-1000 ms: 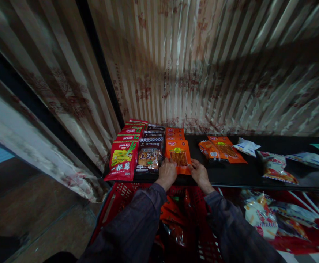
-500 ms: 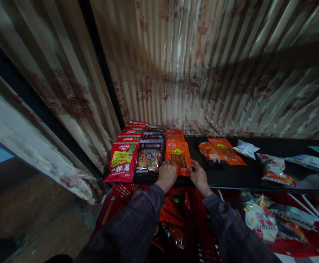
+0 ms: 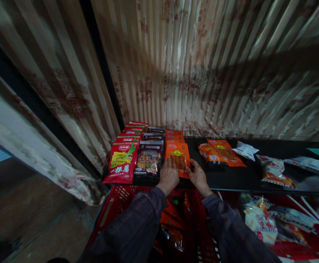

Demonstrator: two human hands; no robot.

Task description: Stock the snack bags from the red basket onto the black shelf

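Note:
An orange snack packet (image 3: 177,155) with brown sticks printed on its front lies foremost in a row of matching packets on the black shelf. My left hand (image 3: 169,176) rests on its lower left part, fingers stretched out and lying flat. At the lower right edge, my right hand (image 3: 198,177) has the packet's rim between thumb and fingers. To the left stand a dark potato-chip packet (image 3: 149,157) and a red snack packet (image 3: 122,160), each with similar packets overlapped behind it.
Two orange packets (image 3: 225,151) and several white bags (image 3: 246,149) lie farther right on the black shelf (image 3: 247,179). Below its front edge, a red basket (image 3: 108,208) holds more orange packets. Another red container (image 3: 291,248) with snack bags stands at the right. A striped curtain (image 3: 203,73) hangs behind.
My left hand's fingers have straightened and lie flatter on the orange packet. My right hand stays at its right edge. The view has shifted very slightly.

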